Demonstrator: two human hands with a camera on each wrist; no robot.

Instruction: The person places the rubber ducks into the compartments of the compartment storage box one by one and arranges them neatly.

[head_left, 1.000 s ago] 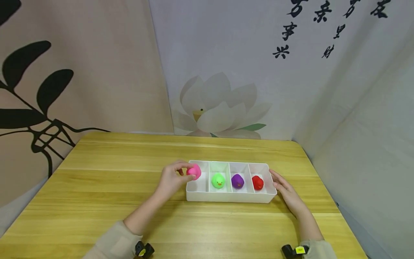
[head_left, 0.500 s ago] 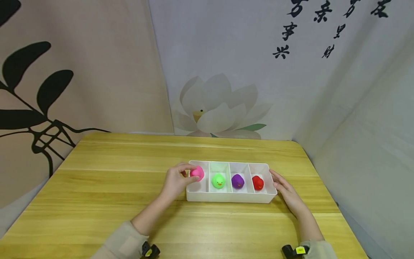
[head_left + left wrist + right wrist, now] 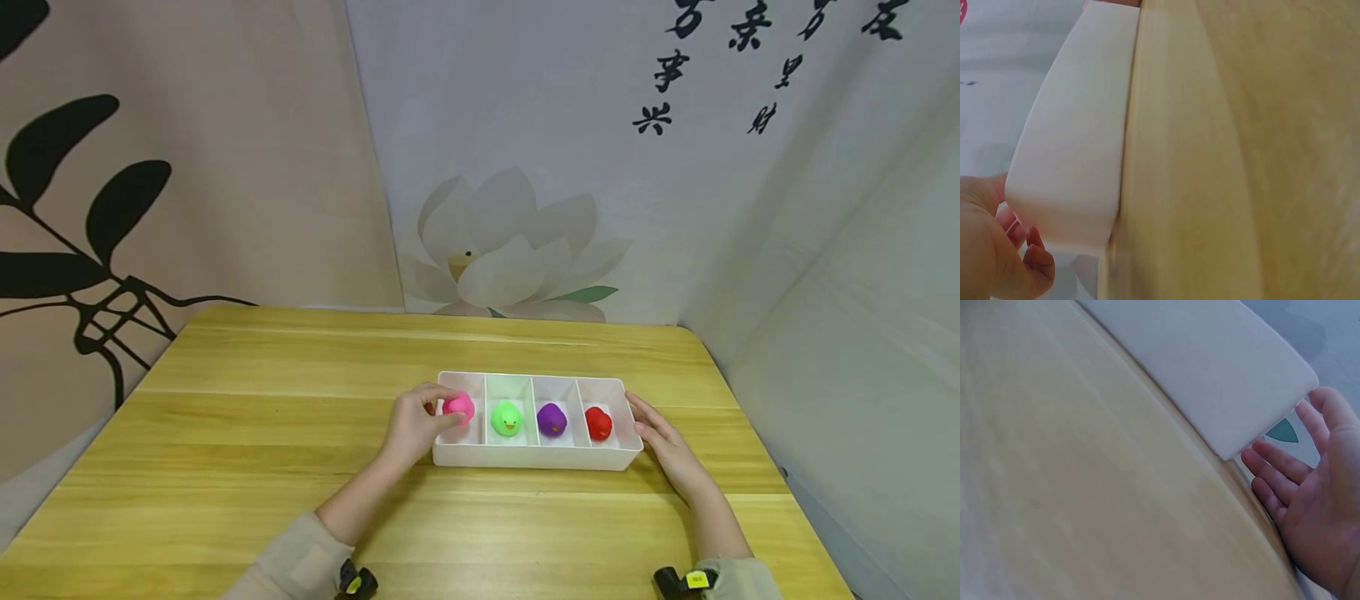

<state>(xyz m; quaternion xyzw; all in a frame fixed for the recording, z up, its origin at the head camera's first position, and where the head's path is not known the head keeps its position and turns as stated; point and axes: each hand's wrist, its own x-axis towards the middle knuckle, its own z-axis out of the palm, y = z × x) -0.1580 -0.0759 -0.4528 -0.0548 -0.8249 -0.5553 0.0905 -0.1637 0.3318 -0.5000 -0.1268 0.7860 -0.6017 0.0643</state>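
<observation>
A white compartment tray (image 3: 536, 457) sits on the table. My left hand (image 3: 411, 427) pinches a pink rubber duck (image 3: 461, 407) between thumb and fingers, low in the tray's leftmost compartment. To its right, each in its own compartment, are a green rubber duck (image 3: 507, 418) with its face toward me, a purple one and a red one. My right hand (image 3: 671, 450) lies along the tray's right end, fingertips at the rim. In the right wrist view those fingers (image 3: 1275, 469) extend loosely toward the end wall. In the left wrist view the tray's front wall (image 3: 1079, 125) hides the pink duck.
The purple duck (image 3: 552, 420) and red duck (image 3: 598, 424) stay in the right-hand compartments. Beneath everything is a wood-grain table (image 3: 525, 533). Behind its far edge hangs a printed cloth backdrop (image 3: 525, 125).
My left hand has moved right and slightly down with the pink duck, from the tray's left rim into the leftmost compartment. The right hand and the tray have not visibly moved.
</observation>
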